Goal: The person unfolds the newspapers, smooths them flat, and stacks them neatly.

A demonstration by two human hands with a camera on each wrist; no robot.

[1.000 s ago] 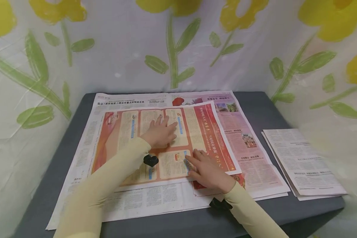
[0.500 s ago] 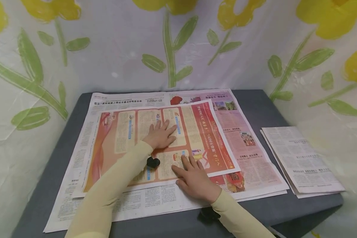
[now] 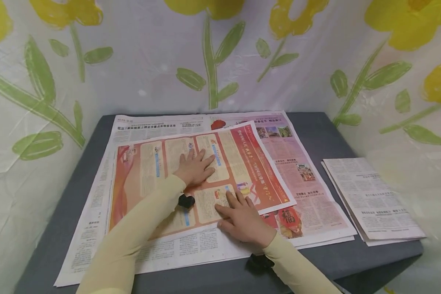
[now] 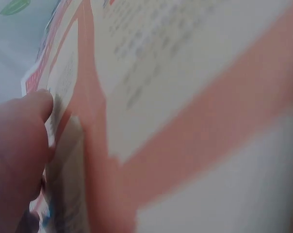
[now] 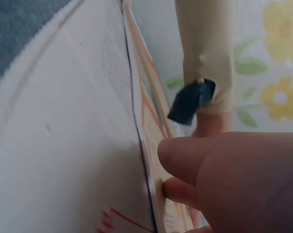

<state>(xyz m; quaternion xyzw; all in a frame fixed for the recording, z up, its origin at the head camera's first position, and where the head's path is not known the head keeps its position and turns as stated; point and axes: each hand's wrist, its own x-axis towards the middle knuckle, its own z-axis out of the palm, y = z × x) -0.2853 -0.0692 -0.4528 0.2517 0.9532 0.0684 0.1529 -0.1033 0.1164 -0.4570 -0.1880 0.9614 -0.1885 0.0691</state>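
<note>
Turned slightly anticlockwise since half a second ago, the orange sheet [image 3: 223, 179] now has its left end nearer the front edge of the bench [image 3: 191, 281] and its right end farther back; both hands lie in almost the same places.

Nearest the front edge, a large newspaper [image 3: 206, 245] spreads flat beneath the sheet. Over the sheet's near margin, right of the bench's middle, lies the right hand [image 3: 244, 222], fingers spread and thumb apart, pinching nothing. Along the bench's right edge a folded stack [image 3: 367, 200] sits apart from the sheet. Farther in, about the bench's middle, the left hand [image 3: 194, 166] rests on the print with its fingers fanned out, gripping nothing. How hard either presses cannot be told.

Being thin paper, the sheet should be very light and limp, easy to crease or tear, and likely to slide over the newspaper under flat fingers. Pushing one edge alone would probably buckle it. Its two right-hand corners lie uncovered, the farther one towards the bench's back edge, and seem the best places for a gentle pinch, taking care not to catch the page below. Beyond the back edge hangs a flowered cloth [image 3: 150, 81].
</note>
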